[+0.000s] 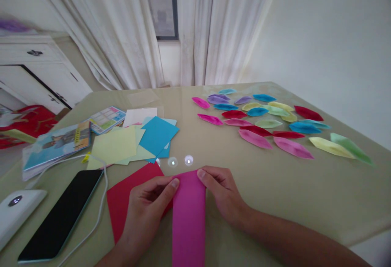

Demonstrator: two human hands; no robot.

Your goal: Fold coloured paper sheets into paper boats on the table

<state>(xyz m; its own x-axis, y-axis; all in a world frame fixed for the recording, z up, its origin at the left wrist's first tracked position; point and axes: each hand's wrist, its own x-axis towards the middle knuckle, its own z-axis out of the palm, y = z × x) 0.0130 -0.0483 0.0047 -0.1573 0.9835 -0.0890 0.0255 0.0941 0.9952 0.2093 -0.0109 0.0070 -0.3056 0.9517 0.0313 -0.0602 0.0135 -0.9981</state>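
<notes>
A magenta paper (pixel 188 222), shaped as a long narrow strip, runs from between my hands down past the bottom edge of the view. My left hand (pixel 149 206) pinches its upper left corner between thumb and fingers. At the upper right corner, my right hand (pixel 224 193) grips the paper the same way. Partly under my left hand lies a red sheet of paper (pixel 122 202). Several folded paper boats (pixel 255 138) in pink, red, blue, purple, yellow and green are spread over the right half of the table.
Blue sheets (pixel 159 136) and pale yellow sheets (pixel 114 147) are piled at the left. Beside them lie a booklet (pixel 58 145), a black-screened phone (pixel 64 214), a white cable (pixel 102 202) and a white device (pixel 18 210). Curtains (pixel 122 27) hang behind the table (pixel 290 198).
</notes>
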